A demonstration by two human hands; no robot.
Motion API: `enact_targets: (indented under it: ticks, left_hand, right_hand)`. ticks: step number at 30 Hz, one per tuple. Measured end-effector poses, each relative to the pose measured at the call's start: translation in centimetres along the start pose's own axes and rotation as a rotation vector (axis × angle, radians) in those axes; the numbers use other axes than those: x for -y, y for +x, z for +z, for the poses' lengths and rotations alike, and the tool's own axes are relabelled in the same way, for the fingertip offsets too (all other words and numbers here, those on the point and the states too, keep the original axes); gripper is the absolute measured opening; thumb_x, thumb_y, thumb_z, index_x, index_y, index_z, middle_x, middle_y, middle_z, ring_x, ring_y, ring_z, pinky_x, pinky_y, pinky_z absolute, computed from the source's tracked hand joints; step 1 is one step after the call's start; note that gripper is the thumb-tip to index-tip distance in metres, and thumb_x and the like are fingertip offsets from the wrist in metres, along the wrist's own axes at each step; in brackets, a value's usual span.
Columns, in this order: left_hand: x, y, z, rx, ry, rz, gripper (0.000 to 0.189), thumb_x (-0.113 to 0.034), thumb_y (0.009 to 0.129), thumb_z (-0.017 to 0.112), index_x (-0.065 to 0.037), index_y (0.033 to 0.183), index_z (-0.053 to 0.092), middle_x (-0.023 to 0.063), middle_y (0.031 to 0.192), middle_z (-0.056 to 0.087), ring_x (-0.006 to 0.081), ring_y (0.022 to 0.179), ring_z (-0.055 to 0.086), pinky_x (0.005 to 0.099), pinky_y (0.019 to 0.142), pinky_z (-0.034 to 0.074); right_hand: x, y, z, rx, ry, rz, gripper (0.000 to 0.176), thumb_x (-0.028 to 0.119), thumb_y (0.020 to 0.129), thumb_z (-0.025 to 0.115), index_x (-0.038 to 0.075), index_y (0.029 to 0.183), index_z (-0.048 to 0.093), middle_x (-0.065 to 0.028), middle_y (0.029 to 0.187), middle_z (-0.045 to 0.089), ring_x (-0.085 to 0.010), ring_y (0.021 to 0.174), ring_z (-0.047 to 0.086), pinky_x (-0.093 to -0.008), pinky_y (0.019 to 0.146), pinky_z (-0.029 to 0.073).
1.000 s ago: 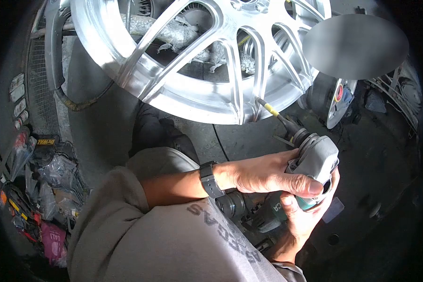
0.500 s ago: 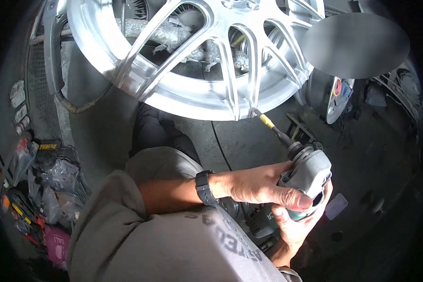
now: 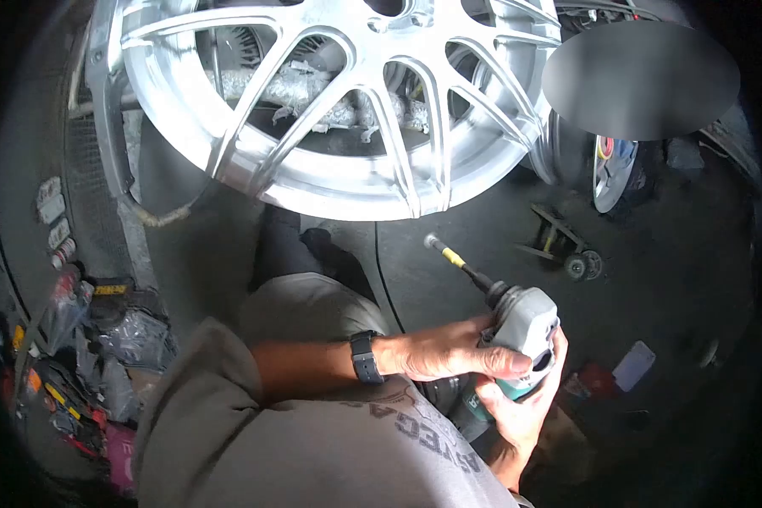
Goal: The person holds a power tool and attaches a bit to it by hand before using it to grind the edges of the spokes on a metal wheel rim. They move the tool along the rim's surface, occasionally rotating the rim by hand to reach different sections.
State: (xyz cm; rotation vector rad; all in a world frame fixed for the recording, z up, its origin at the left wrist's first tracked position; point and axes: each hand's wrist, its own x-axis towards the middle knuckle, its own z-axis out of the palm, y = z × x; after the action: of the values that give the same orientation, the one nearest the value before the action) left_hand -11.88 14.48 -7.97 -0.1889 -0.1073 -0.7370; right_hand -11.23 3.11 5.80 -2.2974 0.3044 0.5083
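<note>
A power tool (image 3: 527, 323) with a grey head and green body is gripped between both hands. My left hand (image 3: 440, 351), below a black wrist watch (image 3: 365, 356), wraps over its head with the thumb on top. My right hand (image 3: 525, 411) holds the green body from the right and below. The tool's yellow-banded shaft (image 3: 453, 257) points up and left, and its small round tip stands apart from the rim. Above it is a large silver spoked wheel (image 3: 330, 190), its lower edge just over the tip.
Plastic-wrapped items and a tool case (image 3: 114, 296) lie at the lower left. A small wheeled dolly (image 3: 559, 241) stands on the floor at right, near another wheel (image 3: 615, 173). A black cable (image 3: 381, 271) crosses the floor. A curved metal arm (image 3: 106, 118) is beside the large wheel.
The tool and both hands have moved left and slightly down in view. Its tip was at the wheel's lower rim and now is apart from it. The view has shifted a little.
</note>
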Motion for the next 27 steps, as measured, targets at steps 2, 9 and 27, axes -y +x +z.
enact_targets:
  ticks: [2,9,27]
  left_hand:
    - [0.0,0.0,0.6,0.025,0.084,0.006,0.084,-0.047,0.086,0.078,0.001,0.144,0.038,0.0115,0.131,0.054,0.021,0.12,0.053,0.0331,0.101,0.046]
    - [-1.3,0.9,2.3,0.224,0.099,-0.172,0.059,-0.034,0.086,0.08,-0.001,0.128,0.055,0.0073,0.108,0.065,0.0185,0.105,0.06,0.035,0.095,0.048]
    - [-4.9,-0.5,0.5,-0.146,0.528,-0.464,0.086,-0.023,0.063,0.098,0.001,0.134,0.055,0.0152,0.128,0.064,0.0252,0.118,0.061,0.0385,0.098,0.052]
  right_hand:
    - [-0.8,-0.3,-1.0,0.066,0.093,-0.066,0.12,0.04,0.059,0.094,-0.003,0.149,0.029,-0.0161,0.133,0.052,-0.0265,0.119,0.056,-0.0401,0.103,0.043]
    - [-4.9,-1.8,-2.5,0.059,0.258,-0.187,0.102,0.023,0.06,0.092,-0.008,0.141,0.039,-0.0213,0.132,0.056,-0.0297,0.121,0.058,-0.0426,0.105,0.046]
    - [-5.8,9.5,-3.5,0.594,0.458,-0.441,0.094,0.024,0.066,0.092,-0.002,0.142,0.043,-0.0254,0.133,0.058,-0.041,0.123,0.059,-0.0476,0.104,0.047]
